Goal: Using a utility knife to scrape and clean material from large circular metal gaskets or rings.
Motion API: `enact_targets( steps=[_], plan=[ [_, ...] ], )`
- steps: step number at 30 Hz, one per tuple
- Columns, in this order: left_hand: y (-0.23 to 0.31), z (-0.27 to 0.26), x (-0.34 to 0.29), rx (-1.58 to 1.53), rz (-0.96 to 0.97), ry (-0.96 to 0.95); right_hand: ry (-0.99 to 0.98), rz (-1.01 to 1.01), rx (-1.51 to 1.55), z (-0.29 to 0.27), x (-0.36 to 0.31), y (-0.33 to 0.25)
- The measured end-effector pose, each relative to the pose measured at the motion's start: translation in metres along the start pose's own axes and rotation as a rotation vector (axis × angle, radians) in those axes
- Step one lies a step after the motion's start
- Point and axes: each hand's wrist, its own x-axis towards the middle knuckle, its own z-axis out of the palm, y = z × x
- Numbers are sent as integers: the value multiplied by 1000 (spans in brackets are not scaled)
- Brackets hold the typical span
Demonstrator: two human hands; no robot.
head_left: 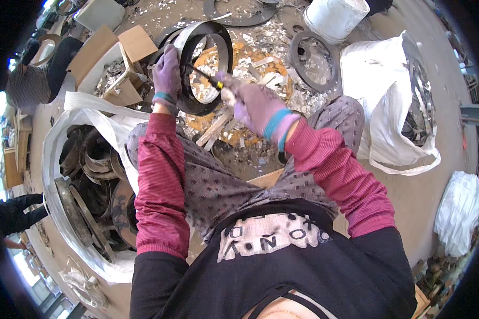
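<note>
My left hand [167,77], in a purple glove with a blue cuff, grips the left side of a wide black ring [226,49] with a pale inner band. The ring is tilted up on its edge in front of me. My right hand [258,106], gloved in the same way, is closed round a tool that looks like a screwdriver [204,75], with a thin dark shaft and a yellow band. Its shaft points left into the ring's opening; I cannot tell whether the tip touches the inner wall.
White scraps and wood strips lie under the ring. A white sack of dark rings [64,204] stands at left, a cardboard box [93,53] beyond it. To the right are a flat black ring [332,64], a white bucket [335,18] and a scrap-filled sack [375,69]. People are at far left.
</note>
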Motion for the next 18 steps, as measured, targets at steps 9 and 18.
enact_targets(
  steps=[9,18],
  plan=[
    [56,13,-4,-71,-494,13,-154,316,666,-4,23,13],
    [47,10,-4,-167,-493,-2,-196,127,-37,18,7,9]
  ],
)
